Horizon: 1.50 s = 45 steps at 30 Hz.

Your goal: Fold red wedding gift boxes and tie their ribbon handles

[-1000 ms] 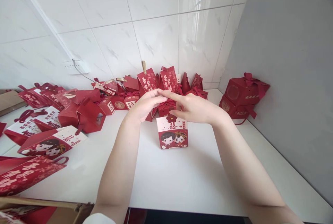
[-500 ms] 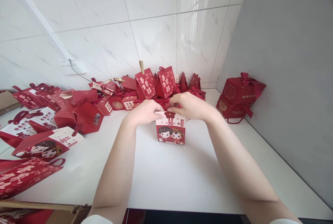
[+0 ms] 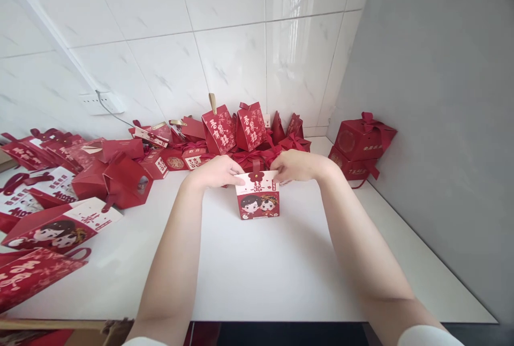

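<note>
A small red-and-white gift box (image 3: pixel 259 205) stands upright on the white table (image 3: pixel 257 271), two cartoon figures printed on the side facing me. A short red ribbon loop (image 3: pixel 256 165) rises from its top behind a dark red flower shape. My left hand (image 3: pixel 218 171) pinches the box's upper left edge, thumb on the front and fingers behind. At the upper right edge, my right hand (image 3: pixel 300 166) grips with bent fingers, its fingertips partly hidden behind the box.
Several red gift boxes (image 3: pixel 251 126) line the wall at the back. More boxes and bags (image 3: pixel 60 223) lie at the left. Two stacked red boxes (image 3: pixel 353 140) stand against the grey panel (image 3: pixel 433 121) on the right. A cardboard box (image 3: pixel 116 332) sits below the table's front edge.
My right hand has moved from the ribbon at the top middle out to the box's right edge. The ribbon loop now shows. The whole view has shifted slightly.
</note>
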Each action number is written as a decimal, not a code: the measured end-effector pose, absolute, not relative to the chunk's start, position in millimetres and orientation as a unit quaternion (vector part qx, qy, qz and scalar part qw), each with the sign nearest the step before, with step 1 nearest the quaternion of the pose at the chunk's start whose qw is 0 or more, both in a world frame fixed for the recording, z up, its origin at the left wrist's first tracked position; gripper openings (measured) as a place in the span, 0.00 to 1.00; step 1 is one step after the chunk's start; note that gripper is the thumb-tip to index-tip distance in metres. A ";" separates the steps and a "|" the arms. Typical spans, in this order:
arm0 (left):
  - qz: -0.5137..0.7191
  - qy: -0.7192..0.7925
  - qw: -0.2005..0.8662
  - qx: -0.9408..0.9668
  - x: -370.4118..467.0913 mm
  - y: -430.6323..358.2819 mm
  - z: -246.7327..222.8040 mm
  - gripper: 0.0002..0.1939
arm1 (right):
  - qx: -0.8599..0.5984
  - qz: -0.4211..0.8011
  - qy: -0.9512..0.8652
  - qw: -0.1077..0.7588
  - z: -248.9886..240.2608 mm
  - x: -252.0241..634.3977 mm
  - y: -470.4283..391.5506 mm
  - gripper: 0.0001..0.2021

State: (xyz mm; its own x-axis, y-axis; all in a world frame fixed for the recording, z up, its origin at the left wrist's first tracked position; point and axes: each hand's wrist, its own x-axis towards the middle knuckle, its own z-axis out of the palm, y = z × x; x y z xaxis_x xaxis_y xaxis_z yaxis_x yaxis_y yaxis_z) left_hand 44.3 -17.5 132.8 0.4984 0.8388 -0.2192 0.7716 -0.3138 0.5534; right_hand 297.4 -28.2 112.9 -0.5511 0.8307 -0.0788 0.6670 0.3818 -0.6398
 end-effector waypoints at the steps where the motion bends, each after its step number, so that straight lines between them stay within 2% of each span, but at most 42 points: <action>1: 0.042 0.494 0.314 0.810 41.9 -12.5 127.9 0.12 | -0.449 0.330 -0.822 0.115 109.3 298.6 -23.1 0.04; 6: 0.046 0.467 0.404 0.785 29.0 4.7 92.4 0.17 | -0.399 0.431 -0.795 0.152 86.1 301.6 -7.9 0.11; 8: 0.081 0.442 0.453 0.770 24.6 5.7 78.0 0.25 | -0.370 0.474 -0.781 0.170 72.8 302.7 -7.3 0.13; 11: 0.127 0.403 0.503 0.754 19.7 3.1 59.3 0.36 | -0.311 0.538 -0.744 0.247 49.1 303.8 -12.1 0.18; 13: 0.143 0.385 0.528 0.744 17.2 0.1 47.2 0.35 | -0.274 0.553 -0.726 0.304 31.5 302.2 -19.1 0.21; 16: 0.181 0.376 0.557 0.718 14.8 -6.0 25.3 0.27 | -0.255 0.544 -0.700 0.387 2.3 294.2 -32.7 0.23; 19: 0.275 0.367 0.590 0.665 15.5 -13.2 0.2 0.25 | -0.260 0.532 -0.667 0.453 -26.1 283.5 -44.3 0.24; 22: 0.353 0.357 0.611 0.612 18.3 -18.9 -17.9 0.30 | -0.282 0.518 -0.678 0.439 -43.8 278.1 -50.2 0.37; 24: 0.347 0.353 0.619 0.610 19.9 -21.2 -21.8 0.36 | -0.296 0.510 -0.689 0.421 -46.7 278.9 -51.8 0.42; 27: 0.286 0.337 0.616 0.652 20.8 -22.8 -18.1 0.42 | -0.299 0.521 -0.693 0.400 -41.4 283.9 -53.1 0.35; 30: 0.271 0.325 0.596 0.682 19.9 -22.5 -13.1 0.40 | -0.288 0.532 -0.696 0.387 -34.3 288.7 -54.4 0.28; 33: 0.276 0.330 0.585 0.688 19.7 -21.1 -12.7 0.37 | -0.285 0.525 -0.700 0.391 -32.9 289.6 -54.9 0.26; 35: 0.296 0.342 0.573 0.683 22.3 -20.7 -13.8 0.36 | -0.295 0.514 -0.692 0.412 -35.1 287.5 -55.0 0.26; 40: 0.425 0.342 0.566 0.618 42.8 -24.1 -12.3 0.28 | -0.361 0.450 -0.620 0.531 -41.6 275.7 -56.8 0.23; 45: 0.483 0.372 0.549 0.571 59.2 -28.0 -9.5 0.25 | -0.345 0.494 -0.562 0.567 -45.1 264.9 -57.6 0.24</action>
